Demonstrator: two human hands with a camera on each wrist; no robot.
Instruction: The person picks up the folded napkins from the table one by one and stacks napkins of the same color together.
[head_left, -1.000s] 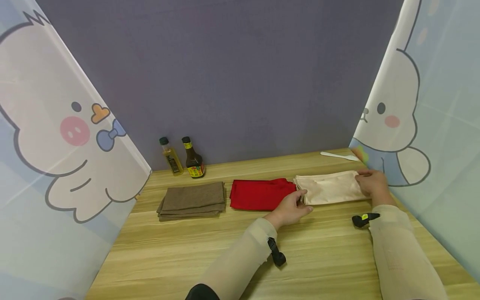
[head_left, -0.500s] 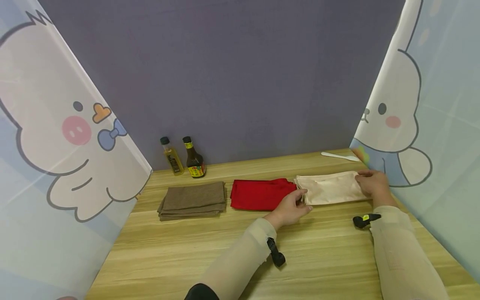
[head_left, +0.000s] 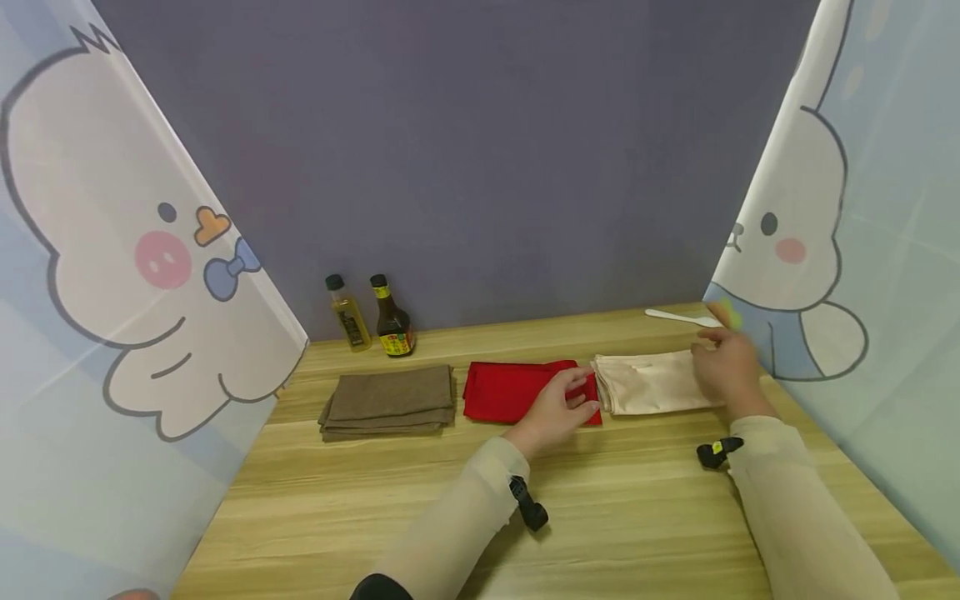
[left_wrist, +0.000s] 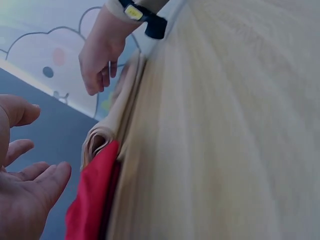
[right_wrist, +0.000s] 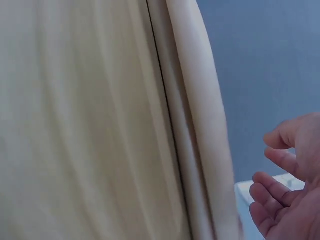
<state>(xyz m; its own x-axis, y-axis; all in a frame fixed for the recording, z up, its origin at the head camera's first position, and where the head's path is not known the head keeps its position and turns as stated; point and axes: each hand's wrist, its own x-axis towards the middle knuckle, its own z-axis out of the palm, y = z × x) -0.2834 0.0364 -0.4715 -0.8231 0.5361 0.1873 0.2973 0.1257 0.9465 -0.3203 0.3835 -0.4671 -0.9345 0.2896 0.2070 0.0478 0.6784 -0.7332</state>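
Observation:
A folded cream cloth (head_left: 651, 385) lies at the right of the table, its layered left end beside a folded red cloth (head_left: 498, 392). Over the red cloth's right part hovers my left hand (head_left: 555, 410), fingers loosely bent and holding nothing; the left wrist view shows its fingers (left_wrist: 50, 182) apart from the fabric. My right hand (head_left: 729, 372) is above the cream cloth's right end, partly hiding it. In the right wrist view the right fingers (right_wrist: 272, 195) are relaxed, with a gap between them and the cream cloth (right_wrist: 200, 100).
A folded brown cloth (head_left: 392, 398) lies to the left. Behind it, near the back wall, stand a bottle of yellowish oil (head_left: 351, 321) and a dark sauce bottle (head_left: 393, 325). A white plastic knife (head_left: 681, 317) lies at the back right. Printed panels flank the wooden table (head_left: 315, 508).
Both hands have come off the cream cloth's ends. The left hand has moved left over the red cloth, and the right hand has lifted slightly. The view has shifted a little.

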